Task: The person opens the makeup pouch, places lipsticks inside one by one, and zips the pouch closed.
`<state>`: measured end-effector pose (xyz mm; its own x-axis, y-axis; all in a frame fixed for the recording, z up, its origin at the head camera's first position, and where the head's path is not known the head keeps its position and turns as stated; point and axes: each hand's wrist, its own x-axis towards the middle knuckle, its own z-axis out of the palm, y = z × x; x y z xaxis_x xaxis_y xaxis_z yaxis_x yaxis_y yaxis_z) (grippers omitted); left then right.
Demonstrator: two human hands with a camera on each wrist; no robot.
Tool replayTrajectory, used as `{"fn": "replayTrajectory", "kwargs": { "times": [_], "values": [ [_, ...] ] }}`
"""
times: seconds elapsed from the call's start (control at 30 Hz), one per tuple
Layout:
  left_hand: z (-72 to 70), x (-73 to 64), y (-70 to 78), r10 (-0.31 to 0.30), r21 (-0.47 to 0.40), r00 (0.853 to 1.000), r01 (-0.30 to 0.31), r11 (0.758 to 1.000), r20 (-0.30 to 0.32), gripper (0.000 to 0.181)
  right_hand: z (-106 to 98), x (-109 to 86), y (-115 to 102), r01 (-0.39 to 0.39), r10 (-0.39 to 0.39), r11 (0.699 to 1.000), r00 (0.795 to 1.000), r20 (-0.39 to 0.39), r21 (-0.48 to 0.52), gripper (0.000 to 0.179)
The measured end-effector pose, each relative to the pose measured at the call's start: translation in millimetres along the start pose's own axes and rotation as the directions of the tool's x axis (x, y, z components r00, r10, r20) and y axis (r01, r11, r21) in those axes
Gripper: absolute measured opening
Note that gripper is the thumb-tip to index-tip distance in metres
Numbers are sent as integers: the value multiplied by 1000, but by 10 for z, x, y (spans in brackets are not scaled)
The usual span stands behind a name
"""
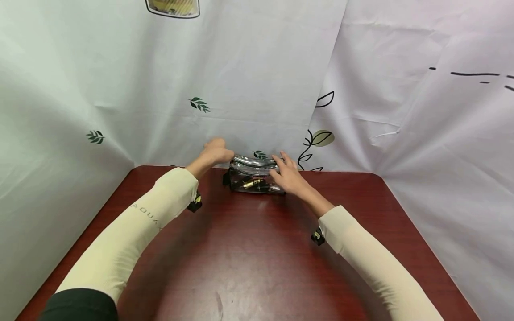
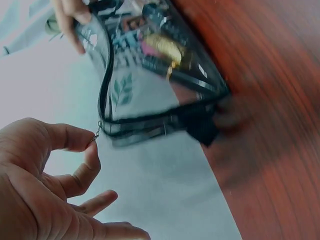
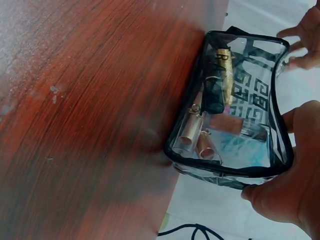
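Observation:
A clear makeup pouch with black piping stands at the far edge of the table. Between thumb and index finger, my left hand pinches the small metal zipper pull at one end of the pouch's top. At the opposite end, my right hand grips the top corner, its thumb by the black edge. Through the clear wall show a gold tube, a black item and two small rose-gold-coloured tubes. A black fabric tab sticks out from the pouch's end near my left hand.
The dark red wooden table stretches from the pouch toward me. Right behind its far edge hangs a white cloth printed with leaves, and more cloth closes in both sides.

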<state>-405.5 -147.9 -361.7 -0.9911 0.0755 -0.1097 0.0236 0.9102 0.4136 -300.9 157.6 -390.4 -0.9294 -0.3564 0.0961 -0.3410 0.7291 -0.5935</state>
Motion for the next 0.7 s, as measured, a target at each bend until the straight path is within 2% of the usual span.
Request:
{"fn": "replayTrajectory", "kwargs": {
  "times": [0.07,0.13,0.23,0.37,0.47,0.53,0.7],
  "values": [
    [-31,85,-135,-5,-21,1000,5,1000,3,25,-32,-56,-103,-18,18,1000,1000,0,-2,73],
    [-34,181,-273,-21,-58,998,24,998,51,29,-26,-84,-147,-18,18,1000,1000,-17,-20,72],
    [-176,-260,-152,-29,-153,995,44,987,98,33,-8,-92,-177,-17,15,999,999,-31,-38,73],
    [-332,-948,62,-22,-270,992,56,961,127,53,9,-89,-176,-18,17,999,999,-33,-32,73],
    [-242,-933,-62,-27,-306,988,72,949,149,62,10,-94,-182,-25,24,999,999,-33,-38,73],
    [-173,-919,-124,-31,-326,986,83,942,162,60,7,-95,-183,-28,27,999,999,-35,-40,73],
    [10,-893,-170,-40,-359,988,93,929,150,57,5,-97,-178,-27,25,999,999,-41,-42,73]
  ]
}}
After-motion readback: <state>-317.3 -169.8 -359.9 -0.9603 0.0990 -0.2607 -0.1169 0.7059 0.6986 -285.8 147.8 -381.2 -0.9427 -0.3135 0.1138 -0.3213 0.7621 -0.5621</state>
